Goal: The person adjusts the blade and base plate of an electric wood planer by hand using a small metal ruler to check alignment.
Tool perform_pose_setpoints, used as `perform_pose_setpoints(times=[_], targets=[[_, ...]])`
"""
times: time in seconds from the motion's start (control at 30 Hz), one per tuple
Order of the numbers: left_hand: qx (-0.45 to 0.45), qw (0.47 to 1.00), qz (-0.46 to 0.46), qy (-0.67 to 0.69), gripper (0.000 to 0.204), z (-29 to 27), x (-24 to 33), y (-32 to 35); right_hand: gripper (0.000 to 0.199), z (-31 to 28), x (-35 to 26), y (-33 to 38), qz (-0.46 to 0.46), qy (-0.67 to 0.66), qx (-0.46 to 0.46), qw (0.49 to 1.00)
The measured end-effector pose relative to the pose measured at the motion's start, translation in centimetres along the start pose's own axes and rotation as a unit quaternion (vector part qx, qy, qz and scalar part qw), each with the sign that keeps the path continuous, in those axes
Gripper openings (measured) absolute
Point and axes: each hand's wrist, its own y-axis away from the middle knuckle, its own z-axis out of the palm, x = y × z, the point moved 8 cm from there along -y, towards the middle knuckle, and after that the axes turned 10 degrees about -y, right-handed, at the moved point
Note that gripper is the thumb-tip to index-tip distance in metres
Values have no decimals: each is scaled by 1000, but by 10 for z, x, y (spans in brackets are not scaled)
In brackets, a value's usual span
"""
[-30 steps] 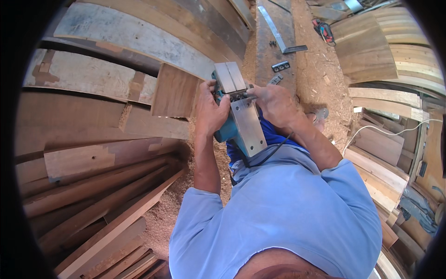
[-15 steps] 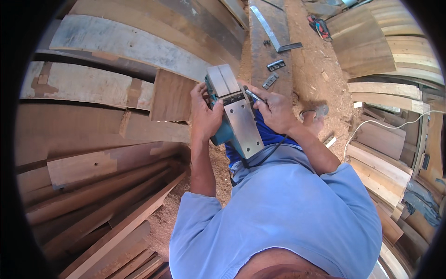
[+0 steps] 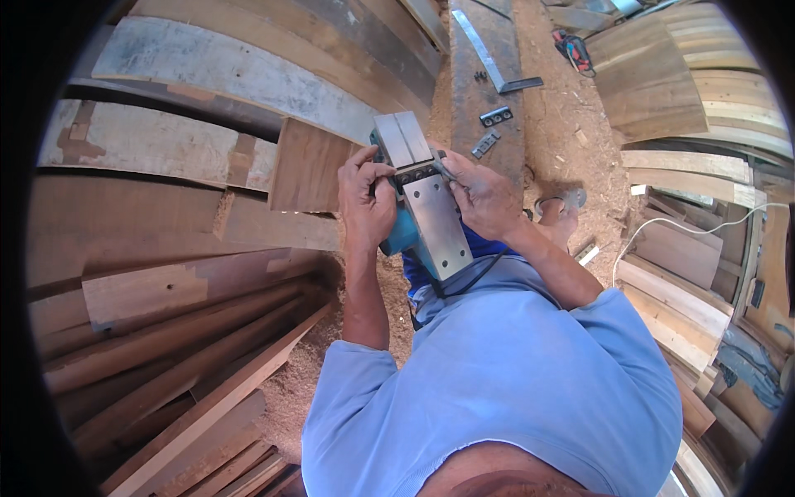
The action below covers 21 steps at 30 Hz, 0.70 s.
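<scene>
Our left hand (image 3: 367,203): grasping one electric planer (image 3: 439,228), sole up. Our right hand (image 3: 489,203): at its side, grip unclear. Beyond that: one metal square (image 3: 483,58).

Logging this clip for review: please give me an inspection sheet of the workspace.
Surface: worn plank bearing a metal square and small metal parts.
Job's things: teal power planer, metal sole facing up.
Clutter: shavings on the ground; red-and-black object right of the plank.
Hands: left hand holds the planer's left side; right hand at its cutter slot's right end, grip unclear.
Cables: dark cord beside the planer; white cord at right.
Surroundings: boards stacked on both sides.
</scene>
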Motion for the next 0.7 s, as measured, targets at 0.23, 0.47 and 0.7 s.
perform_pose_setpoints(times=[0.23,0.47,0.7], targets=[[1,1000,-7,9,22,-1,0,-2,45,3,7,-3,19,52,-13,998],[-2,1000,-11,8,23,0,-2,-1,44,-2,7,-3,34,52,-2,998],[-2,1000,-8,7,24,1,-1,-2,40,-2,9,-3,49,32,-11,998]])
